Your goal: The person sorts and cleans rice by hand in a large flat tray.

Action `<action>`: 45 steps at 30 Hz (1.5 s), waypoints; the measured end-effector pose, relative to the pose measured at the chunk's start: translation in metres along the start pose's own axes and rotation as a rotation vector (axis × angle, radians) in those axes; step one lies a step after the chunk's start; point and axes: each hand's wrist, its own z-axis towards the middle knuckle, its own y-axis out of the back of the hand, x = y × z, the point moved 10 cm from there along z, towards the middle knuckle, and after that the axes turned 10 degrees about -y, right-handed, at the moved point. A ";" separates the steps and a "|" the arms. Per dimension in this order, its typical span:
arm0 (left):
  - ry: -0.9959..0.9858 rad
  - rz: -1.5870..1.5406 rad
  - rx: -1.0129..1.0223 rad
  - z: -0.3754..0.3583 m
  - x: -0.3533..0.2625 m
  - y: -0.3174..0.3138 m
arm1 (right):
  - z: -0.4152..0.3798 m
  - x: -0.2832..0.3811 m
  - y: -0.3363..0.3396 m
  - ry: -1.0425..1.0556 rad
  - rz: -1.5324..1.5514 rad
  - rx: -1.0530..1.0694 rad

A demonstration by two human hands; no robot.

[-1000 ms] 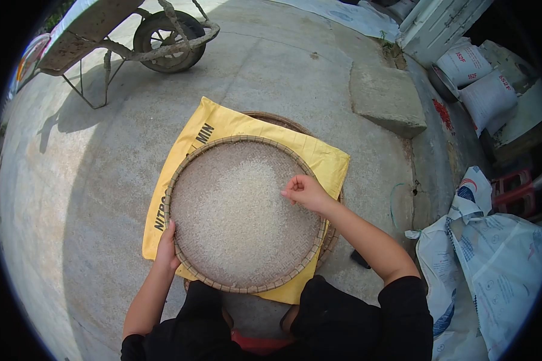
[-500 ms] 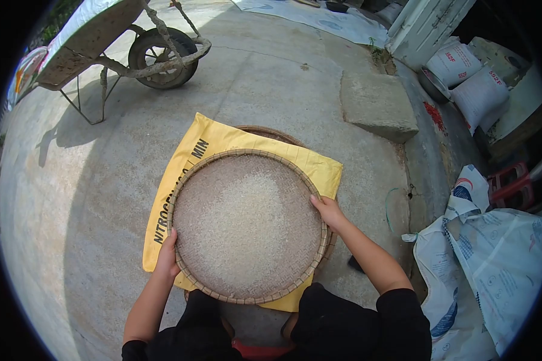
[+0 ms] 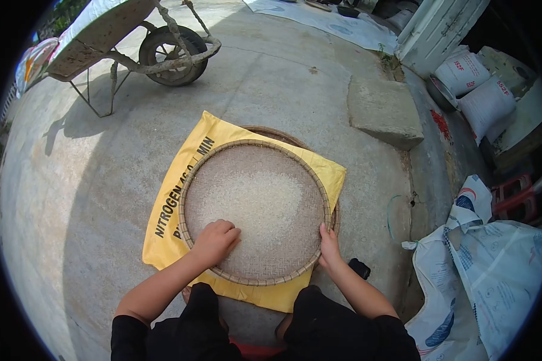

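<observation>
A round woven tray with a bamboo rim holds a spread of pale grains. My right hand grips its rim at the lower right, with the thumb on top. Over the tray's lower left part is my left hand, its fingers curled down at the grains; what they hold, if anything, is hidden. Beneath the tray lies a yellow sack with black lettering. Part of another woven tray shows under the sack.
A wheelbarrow stands at the upper left. A concrete block is at the upper right, near white sacks. More white bags lie at the right. A small black object sits right of the tray.
My left hand has let go of the left rim and moved in over the grains. My right hand has slid lower along the rim. The tray has shifted slightly up and right.
</observation>
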 end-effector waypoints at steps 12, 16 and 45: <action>0.117 -0.226 0.068 -0.007 0.015 -0.019 | -0.009 0.020 -0.010 0.011 -0.034 0.041; 0.186 -0.290 -0.141 -0.012 0.020 0.034 | -0.009 0.032 0.004 0.035 -0.034 0.020; -0.139 -0.077 0.242 0.016 -0.020 -0.059 | -0.014 0.034 -0.021 0.016 -0.013 0.063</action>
